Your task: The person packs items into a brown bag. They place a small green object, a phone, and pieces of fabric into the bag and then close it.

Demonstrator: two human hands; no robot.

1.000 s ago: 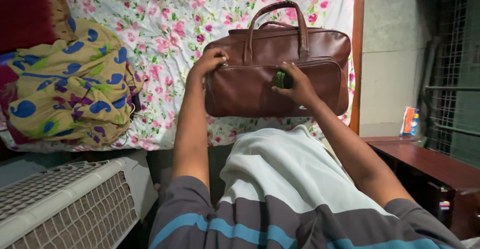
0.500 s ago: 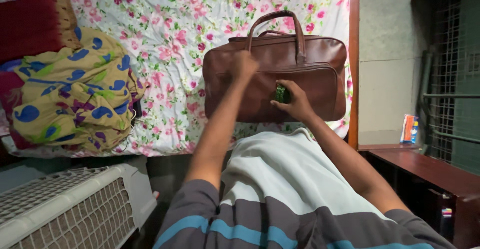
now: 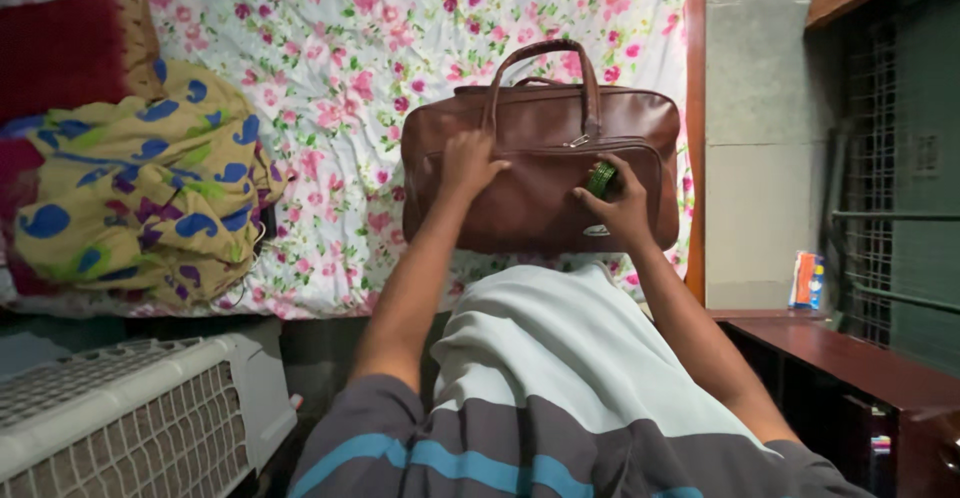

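A bed (image 3: 340, 78) under a pink-flowered sheet is filling the view, dim light falling across it. A grey wall (image 3: 755, 158) is rising at its right edge, beside a barred window (image 3: 890, 198) and a dark wooden desk (image 3: 850, 358).

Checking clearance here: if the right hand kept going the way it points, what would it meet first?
The right hand already touches the brown bag; further on, probably its zipper pull.

Single head-worn view, downward and forward over own torso, near the bed (image 3: 330, 78) at twelve o'clock.
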